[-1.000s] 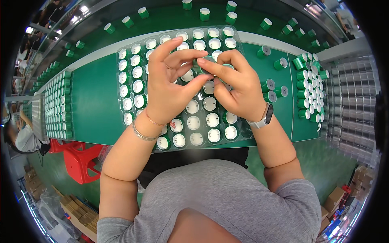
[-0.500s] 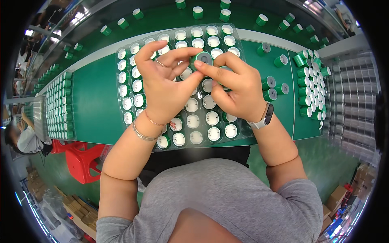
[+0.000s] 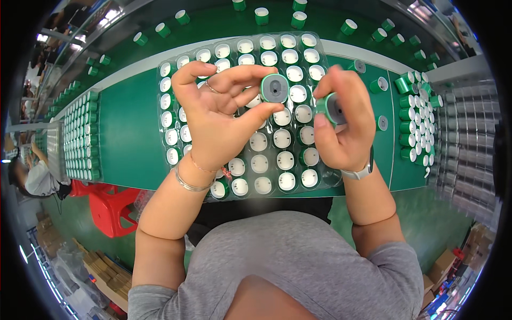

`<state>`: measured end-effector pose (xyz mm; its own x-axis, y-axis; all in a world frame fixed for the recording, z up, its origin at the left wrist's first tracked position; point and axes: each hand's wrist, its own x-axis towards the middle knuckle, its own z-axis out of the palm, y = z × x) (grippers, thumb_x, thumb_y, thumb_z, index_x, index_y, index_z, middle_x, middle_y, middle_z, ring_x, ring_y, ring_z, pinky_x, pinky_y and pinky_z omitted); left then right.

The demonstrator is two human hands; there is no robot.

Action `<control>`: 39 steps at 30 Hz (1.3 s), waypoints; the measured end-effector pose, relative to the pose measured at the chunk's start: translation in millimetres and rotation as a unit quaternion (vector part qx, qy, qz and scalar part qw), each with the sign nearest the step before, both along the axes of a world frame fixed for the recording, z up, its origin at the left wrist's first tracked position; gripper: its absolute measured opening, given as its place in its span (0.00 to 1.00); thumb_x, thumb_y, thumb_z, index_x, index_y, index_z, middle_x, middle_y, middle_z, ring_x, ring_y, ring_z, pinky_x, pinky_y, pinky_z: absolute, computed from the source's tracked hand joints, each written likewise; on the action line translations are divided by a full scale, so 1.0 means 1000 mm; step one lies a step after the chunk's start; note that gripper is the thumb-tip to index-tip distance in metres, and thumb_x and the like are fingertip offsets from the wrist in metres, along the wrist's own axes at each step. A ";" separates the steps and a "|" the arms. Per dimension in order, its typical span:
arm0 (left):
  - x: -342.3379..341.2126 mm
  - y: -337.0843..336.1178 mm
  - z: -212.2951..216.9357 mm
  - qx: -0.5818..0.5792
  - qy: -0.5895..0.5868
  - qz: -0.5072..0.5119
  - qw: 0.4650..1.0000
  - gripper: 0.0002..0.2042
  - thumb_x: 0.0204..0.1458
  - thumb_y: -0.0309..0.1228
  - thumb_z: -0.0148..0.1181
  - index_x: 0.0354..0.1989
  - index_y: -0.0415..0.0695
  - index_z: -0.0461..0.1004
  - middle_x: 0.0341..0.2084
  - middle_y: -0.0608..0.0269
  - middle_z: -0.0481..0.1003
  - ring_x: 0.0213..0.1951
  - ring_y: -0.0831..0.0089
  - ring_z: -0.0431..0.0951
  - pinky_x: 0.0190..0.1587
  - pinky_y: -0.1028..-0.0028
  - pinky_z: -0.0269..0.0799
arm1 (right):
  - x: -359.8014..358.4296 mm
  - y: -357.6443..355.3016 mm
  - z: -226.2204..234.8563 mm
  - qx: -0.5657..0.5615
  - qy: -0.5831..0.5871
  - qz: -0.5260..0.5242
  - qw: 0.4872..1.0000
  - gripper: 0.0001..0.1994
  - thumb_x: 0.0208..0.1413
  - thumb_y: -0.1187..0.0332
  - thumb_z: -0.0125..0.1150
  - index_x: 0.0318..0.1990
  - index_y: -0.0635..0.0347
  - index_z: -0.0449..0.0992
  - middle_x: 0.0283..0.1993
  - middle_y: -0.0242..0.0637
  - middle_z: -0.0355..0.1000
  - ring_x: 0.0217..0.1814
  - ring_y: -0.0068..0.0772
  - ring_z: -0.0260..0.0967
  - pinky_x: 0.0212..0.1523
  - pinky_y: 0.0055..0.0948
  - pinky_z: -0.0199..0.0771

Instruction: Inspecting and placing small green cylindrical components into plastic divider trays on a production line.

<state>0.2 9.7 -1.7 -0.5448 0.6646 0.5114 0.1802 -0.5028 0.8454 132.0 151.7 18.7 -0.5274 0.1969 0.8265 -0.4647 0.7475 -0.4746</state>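
Note:
Between the thumb and fingers of my left hand [image 3: 221, 104] is a short green cylinder [image 3: 275, 88] with a grey end face that has a small dark hole in its middle. My right hand [image 3: 349, 122], slightly blurred, grips a second green cylinder [image 3: 335, 109], its grey end partly behind the fingers. Both hands are above a clear plastic tray [image 3: 242, 198] filled with rows of green cylinders that show white ends. Beyond my right hand, loose grey-ended cylinders [image 3: 380, 84] stand on the green table.
A cluster of white-ended green cylinders [image 3: 416, 125] lies at the right, beside stacked clear trays [image 3: 464, 133]. More stand in rows at the left [image 3: 80, 138] and scattered along the far ledge. A red stool [image 3: 112, 210] is below the table's left side, and a person sits further left.
My hands have moved apart. The right has shifted right and now holds a second grey-ended cylinder, while the left keeps the first, its grey face now uncovered.

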 end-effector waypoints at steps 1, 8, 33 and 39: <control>0.000 -0.001 0.000 -0.001 0.023 0.001 1.000 0.38 0.43 0.09 0.65 0.53 0.52 0.45 0.46 0.39 0.73 0.49 0.56 0.78 0.50 0.62 0.80 | 0.007 -0.002 -0.001 -0.045 -0.051 0.004 0.998 0.29 0.41 0.81 0.55 0.58 0.72 0.69 0.39 0.41 0.72 0.39 0.31 0.70 0.35 0.26 0.69; -0.003 -0.010 0.011 -0.006 0.126 -0.022 0.992 0.48 0.39 0.09 0.68 0.61 0.58 0.41 0.50 0.41 0.71 0.52 0.48 0.76 0.53 0.55 0.78 | 0.002 0.005 -0.004 -0.160 -0.093 0.103 0.977 0.25 0.45 0.80 0.54 0.56 0.67 0.70 0.39 0.39 0.71 0.40 0.27 0.69 0.42 0.25 0.67; 0.004 0.003 -0.002 -0.052 -0.044 -0.038 0.997 0.10 0.55 0.18 0.58 0.45 0.33 0.76 0.47 0.52 0.75 0.50 0.65 0.75 0.53 0.68 0.72 | -0.006 0.001 -0.008 -0.007 -0.193 -0.043 0.980 0.22 0.37 0.78 0.73 0.45 0.66 0.78 0.36 0.39 0.77 0.35 0.32 0.71 0.37 0.26 0.70; 0.007 0.004 -0.003 -0.125 -0.150 -0.018 0.981 0.07 0.58 0.21 0.57 0.43 0.33 0.76 0.43 0.56 0.77 0.40 0.73 0.78 0.45 0.74 0.75 | -0.009 -0.008 -0.010 0.047 -0.202 -0.083 0.975 0.22 0.38 0.79 0.73 0.46 0.66 0.78 0.33 0.36 0.75 0.33 0.29 0.70 0.36 0.25 0.69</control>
